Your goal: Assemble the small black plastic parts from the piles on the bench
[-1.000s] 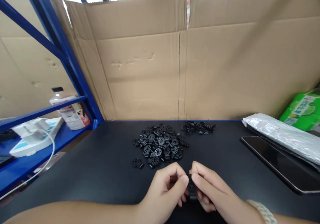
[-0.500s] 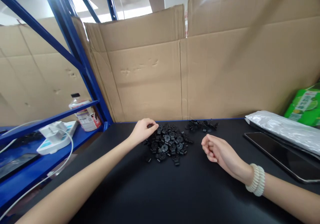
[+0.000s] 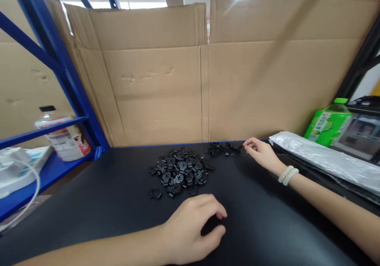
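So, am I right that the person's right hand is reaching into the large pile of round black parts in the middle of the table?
Not quite. In the head view the right hand reaches the smaller cluster of black parts at the back of the table, not the large pile of round black parts, which lies apart to its left.

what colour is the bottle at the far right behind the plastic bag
Green, with a green cap and a label showing lime slices; the bottle shows best in the head view.
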Tool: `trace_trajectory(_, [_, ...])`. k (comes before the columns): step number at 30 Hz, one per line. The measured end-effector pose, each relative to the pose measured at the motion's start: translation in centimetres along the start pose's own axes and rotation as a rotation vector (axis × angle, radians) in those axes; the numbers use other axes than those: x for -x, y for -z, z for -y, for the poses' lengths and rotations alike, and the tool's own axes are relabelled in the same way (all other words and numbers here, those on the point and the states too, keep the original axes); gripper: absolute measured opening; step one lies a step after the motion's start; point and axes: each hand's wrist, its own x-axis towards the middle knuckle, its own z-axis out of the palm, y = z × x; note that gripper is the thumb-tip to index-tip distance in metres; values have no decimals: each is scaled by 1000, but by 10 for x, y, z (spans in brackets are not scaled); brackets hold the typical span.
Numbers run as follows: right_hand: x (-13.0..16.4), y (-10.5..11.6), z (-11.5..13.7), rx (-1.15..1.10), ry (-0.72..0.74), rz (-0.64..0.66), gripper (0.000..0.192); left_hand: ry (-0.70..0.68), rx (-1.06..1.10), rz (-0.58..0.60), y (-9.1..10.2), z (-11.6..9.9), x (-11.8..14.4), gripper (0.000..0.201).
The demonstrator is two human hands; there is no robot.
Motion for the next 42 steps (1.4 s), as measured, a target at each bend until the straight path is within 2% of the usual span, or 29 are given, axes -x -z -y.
trace_trajectory(3, [-8, -2, -7, 95, 48, 63, 16, 19, -1, 32, -4, 2, 1, 15])
trace_trajectory(8, [-18, -23, 1, 151, 119, 158, 19, 9, -12, 54, 0, 3, -1, 16])
trace_trajectory(11, [-21, -34, 5, 146, 119, 168, 16, -8, 0, 64, 1, 1, -1, 17])
trace_trajectory(15, [-19, -35, 12, 77, 73, 165, 16, 32, 51, 49, 1, 1, -1, 18])
trace_trajectory(19, [4, -31, 32, -64, 8, 190, 25, 208, 215, 3, -2, 9, -4, 15])
trace_trajectory(22, [35, -34, 51, -168, -27, 248, 30, 385, 457, -31, -3, 15, -8, 18])
trace_trajectory(24, [57, -39, 65, -271, -42, 313, 30, 440, 583, -44, -2, 17, -11, 24])
trace_trajectory(28, [84, -48, 85, -362, -28, 453, 28, 464, 665, -57, 0, 18, -12, 23])
trace_trajectory(33, [93, -56, 89, -446, -115, 571, 30, 490, 756, -105, 1, 17, -12, 25])
trace_trajectory(36, [95, -59, 86, -453, -136, 596, 31, 490, 760, -115, 2, 17, -13, 27])
trace_trajectory(40, [97, -62, 85, -411, -165, 566, 27, 452, 726, -174, 4, 19, -9, 25])
trace_trajectory(42, [97, -62, 85, -393, -160, 607, 24, 451, 719, -198, 3, 21, -7, 25])
